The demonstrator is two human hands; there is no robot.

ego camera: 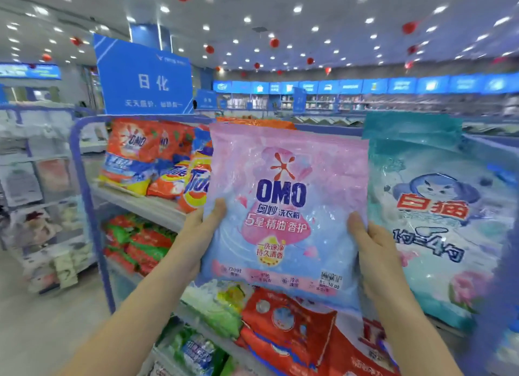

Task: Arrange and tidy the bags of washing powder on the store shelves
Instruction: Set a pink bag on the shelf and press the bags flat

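Pink bag: the pink OMO bag (286, 207) fills the centre of the frame, upright with its printed face toward the camera, held in front of the shelves and not resting on any of them.
Left hand: the left hand (200, 227) grips the bag's lower left edge, thumb on the front.
Right hand: the right hand (373, 243) grips the lower right edge the same way.
Why held so: probably to keep the soft pack flat and square while it is set in place.
Right neighbour: a teal bag (438, 221) stands upright just beside it.
Top shelf (146, 204): holds slumped orange bags (132, 154), centre left.
Lower shelves: hold green bags (134, 241) at left and a red bag (286, 325) lying below the pink one.
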